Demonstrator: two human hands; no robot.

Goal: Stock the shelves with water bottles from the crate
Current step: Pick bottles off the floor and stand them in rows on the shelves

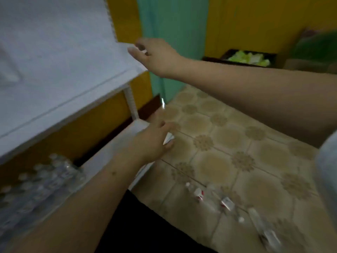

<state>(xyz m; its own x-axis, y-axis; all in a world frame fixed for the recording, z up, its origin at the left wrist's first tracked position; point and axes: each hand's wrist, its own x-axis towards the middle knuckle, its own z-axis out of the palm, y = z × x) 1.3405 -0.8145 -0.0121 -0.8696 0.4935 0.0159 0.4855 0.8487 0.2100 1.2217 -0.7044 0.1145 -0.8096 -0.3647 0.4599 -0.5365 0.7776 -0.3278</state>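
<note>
So, both hands bare right now. Right hand up at corner of upper shelf, fingers loose, holding nothing. Left hand by corner of lower shelf, fingers curled, white scrap showing at fingertips; can't tell if pinched. Stocked bottles packed at left of lower shelf. More bottles lying loose on floor, blurry. No crate in view. Tip, probably: grab floor bottles by body, stand upright, fill from back row beside existing ones.
</note>
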